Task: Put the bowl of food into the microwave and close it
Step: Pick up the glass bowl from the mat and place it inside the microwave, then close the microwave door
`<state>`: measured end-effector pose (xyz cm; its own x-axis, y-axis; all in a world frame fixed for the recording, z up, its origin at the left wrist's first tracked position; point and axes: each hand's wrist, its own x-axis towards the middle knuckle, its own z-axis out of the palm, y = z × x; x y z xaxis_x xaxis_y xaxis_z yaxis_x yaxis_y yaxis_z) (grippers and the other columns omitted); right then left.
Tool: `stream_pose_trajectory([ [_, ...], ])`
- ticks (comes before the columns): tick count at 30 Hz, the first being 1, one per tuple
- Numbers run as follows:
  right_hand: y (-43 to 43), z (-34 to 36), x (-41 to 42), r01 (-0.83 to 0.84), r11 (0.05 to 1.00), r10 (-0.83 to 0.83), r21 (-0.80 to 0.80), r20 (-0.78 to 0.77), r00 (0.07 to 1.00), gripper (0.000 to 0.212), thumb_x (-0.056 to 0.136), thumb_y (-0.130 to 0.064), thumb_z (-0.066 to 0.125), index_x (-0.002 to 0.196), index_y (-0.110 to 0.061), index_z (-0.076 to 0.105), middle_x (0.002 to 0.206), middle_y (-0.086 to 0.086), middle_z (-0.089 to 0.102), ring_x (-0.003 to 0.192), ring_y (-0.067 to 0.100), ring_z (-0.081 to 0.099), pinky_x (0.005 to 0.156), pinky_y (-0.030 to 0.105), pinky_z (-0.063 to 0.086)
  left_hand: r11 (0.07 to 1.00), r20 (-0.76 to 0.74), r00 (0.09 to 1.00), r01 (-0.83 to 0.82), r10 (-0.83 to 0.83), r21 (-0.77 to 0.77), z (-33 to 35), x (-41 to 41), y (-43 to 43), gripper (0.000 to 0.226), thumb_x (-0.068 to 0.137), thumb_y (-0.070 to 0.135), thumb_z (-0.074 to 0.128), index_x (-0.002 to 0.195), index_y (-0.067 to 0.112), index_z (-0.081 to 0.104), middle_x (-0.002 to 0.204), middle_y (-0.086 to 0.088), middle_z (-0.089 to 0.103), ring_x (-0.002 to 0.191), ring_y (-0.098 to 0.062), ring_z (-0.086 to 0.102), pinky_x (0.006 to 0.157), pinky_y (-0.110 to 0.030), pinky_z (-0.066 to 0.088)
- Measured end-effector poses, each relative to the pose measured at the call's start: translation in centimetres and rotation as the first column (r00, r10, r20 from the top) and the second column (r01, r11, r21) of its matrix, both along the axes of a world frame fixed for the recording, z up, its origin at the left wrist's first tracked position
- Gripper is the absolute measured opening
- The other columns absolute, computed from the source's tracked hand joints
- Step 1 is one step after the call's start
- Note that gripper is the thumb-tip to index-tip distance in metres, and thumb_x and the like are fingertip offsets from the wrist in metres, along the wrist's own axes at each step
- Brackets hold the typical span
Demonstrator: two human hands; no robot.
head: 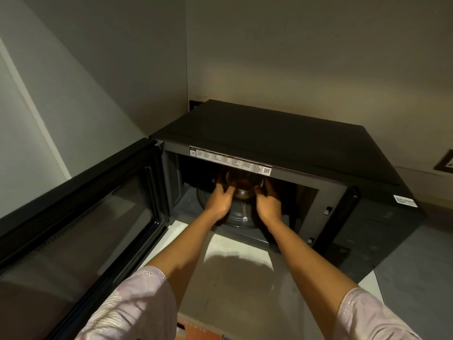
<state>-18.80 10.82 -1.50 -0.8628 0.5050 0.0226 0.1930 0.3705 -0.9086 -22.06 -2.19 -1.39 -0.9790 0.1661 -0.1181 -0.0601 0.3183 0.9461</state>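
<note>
While its one door [81,217] stands open at the left, one microwave [282,143] sits on the tabletop [232,278]. Inside, over the turntable [235,217], one bowl [242,185] of brown food is held between the left hand [219,201] and right hand [268,202], fingers [230,190] curled round its sides.

Your view is dim and warm-toned; the microwave [282,133] cavity sinks into deep shadow, a soft shadow lies on the counter [220,303], and the edges bow.

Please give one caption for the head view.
Left hand and right hand hold a glass bowl inside the open black microwave.
</note>
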Motion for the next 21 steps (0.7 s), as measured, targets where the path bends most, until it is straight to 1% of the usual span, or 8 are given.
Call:
stream_pose_trajectory([
  [3,-2.5,0.3,3.5,-0.064,0.987,0.077,0.144,-0.080,0.994,0.042,0.098,-0.028,0.048,0.138,-0.015,0.051,0.131,0.014,0.061,0.123,0.033,0.056,0.097,0.033,0.042,0.996,-0.054,0.997,0.042,-0.046,-0.076,0.3,2.8,-1.5,0.069,0.096,0.047,0.042,0.154,0.022,0.012,0.154,-0.010,0.038,0.139,-0.031,0.040,0.113,-0.043,0.034],
  [6,-5.6,0.0,6.9,-0.186,0.923,0.221,0.336,-0.070,0.973,0.044,0.098,-0.036,0.042,0.140,-0.023,0.048,0.141,0.003,0.055,0.132,0.023,0.048,0.108,0.036,0.039,0.986,-0.118,0.988,0.080,-0.097,-0.143,1.1,6.0,-3.8,0.072,0.095,0.049,0.042,0.154,0.031,0.004,0.156,-0.013,0.034,0.139,-0.031,0.041,0.112,-0.046,0.037],
  [8,-7.7,0.3,8.8,-0.210,0.887,0.267,0.411,-0.085,0.960,0.044,0.099,-0.033,0.040,0.142,-0.024,0.045,0.145,0.000,0.051,0.137,0.019,0.042,0.114,0.037,0.034,0.981,-0.155,0.982,0.084,-0.111,-0.175,2.2,8.1,-5.7,0.069,0.096,0.048,0.041,0.153,0.035,0.005,0.159,-0.011,0.028,0.142,-0.029,0.037,0.113,-0.047,0.035],
  [11,-11.0,1.9,11.0,-0.272,0.852,0.369,0.446,-0.145,0.918,0.046,0.098,-0.025,0.041,0.144,-0.025,0.042,0.146,-0.002,0.051,0.137,0.017,0.043,0.114,0.037,0.034,0.974,-0.283,0.952,0.051,-0.115,-0.223,4.8,11.7,-8.6,0.064,0.098,0.045,0.038,0.153,0.032,0.008,0.163,-0.001,0.014,0.150,-0.019,0.017,0.121,-0.046,0.023],
  [14,-13.7,4.1,12.0,-0.337,0.839,0.449,0.427,-0.194,0.872,0.049,0.098,-0.024,0.042,0.147,-0.026,0.037,0.150,-0.004,0.046,0.140,0.016,0.039,0.115,0.039,0.034,0.943,-0.459,0.882,-0.059,-0.104,-0.327,8.0,14.7,-11.6,0.062,0.101,0.038,0.035,0.155,0.025,0.009,0.164,-0.002,0.010,0.151,-0.016,0.005,0.124,-0.038,0.005],
  [17,-16.3,6.9,13.0,-0.434,0.777,0.571,0.456,-0.220,0.791,0.053,0.099,-0.026,0.042,0.151,-0.024,0.031,0.156,-0.004,0.036,0.145,0.014,0.030,0.119,0.038,0.027,0.851,-0.611,0.788,-0.267,-0.077,-0.452,11.4,17.4,-14.5,0.062,0.100,0.039,0.034,0.154,0.019,0.013,0.163,-0.007,0.013,0.152,-0.022,0.004,0.122,-0.041,0.001],
  [19,-18.0,8.8,13.7,-0.491,0.702,0.657,0.517,-0.203,0.726,0.057,0.097,-0.027,0.040,0.152,-0.022,0.026,0.159,-0.002,0.030,0.148,0.013,0.022,0.122,0.038,0.021,0.728,-0.670,0.742,-0.439,-0.038,-0.527,13.1,19.0,-16.2,0.063,0.098,0.043,0.032,0.153,0.016,0.019,0.162,-0.013,0.018,0.151,-0.028,0.008,0.121,-0.048,0.003],
  [21,-19.4,10.4,14.3,-0.525,0.640,0.704,0.562,-0.153,0.694,0.059,0.097,-0.027,0.040,0.153,-0.024,0.022,0.162,-0.004,0.023,0.150,0.010,0.013,0.124,0.037,0.014,0.601,-0.660,0.751,-0.531,0.008,-0.597,14.1,20.2,-17.9,0.066,0.097,0.050,0.028,0.153,0.014,0.020,0.161,-0.016,0.018,0.151,-0.031,0.007,0.120,-0.053,0.001],
])
